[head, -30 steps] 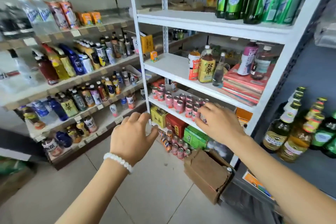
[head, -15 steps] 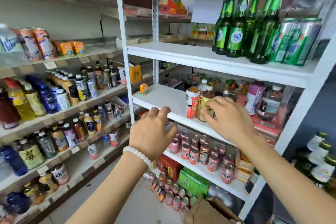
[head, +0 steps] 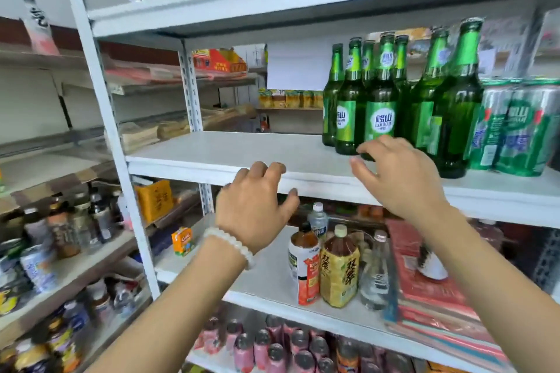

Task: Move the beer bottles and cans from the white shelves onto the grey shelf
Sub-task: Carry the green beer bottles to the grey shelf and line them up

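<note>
head view: we bring our right hand [head: 400, 179], fingers apart and empty, to the nearest green beer bottle [head: 380, 112]; grip its body low, left hand [head: 254, 209] loose, holding nothing.

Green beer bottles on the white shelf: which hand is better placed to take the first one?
Right. The right hand is open with fingertips just at the base of the front green beer bottles. The left hand hangs lower, before the shelf edge, farther from any bottle.

Bright, even daylight is seen throughout — shadows are soft under each shelf [head: 230, 157]. Edges are bowed by the wide lens; the left side is motion-blurred.
</note>
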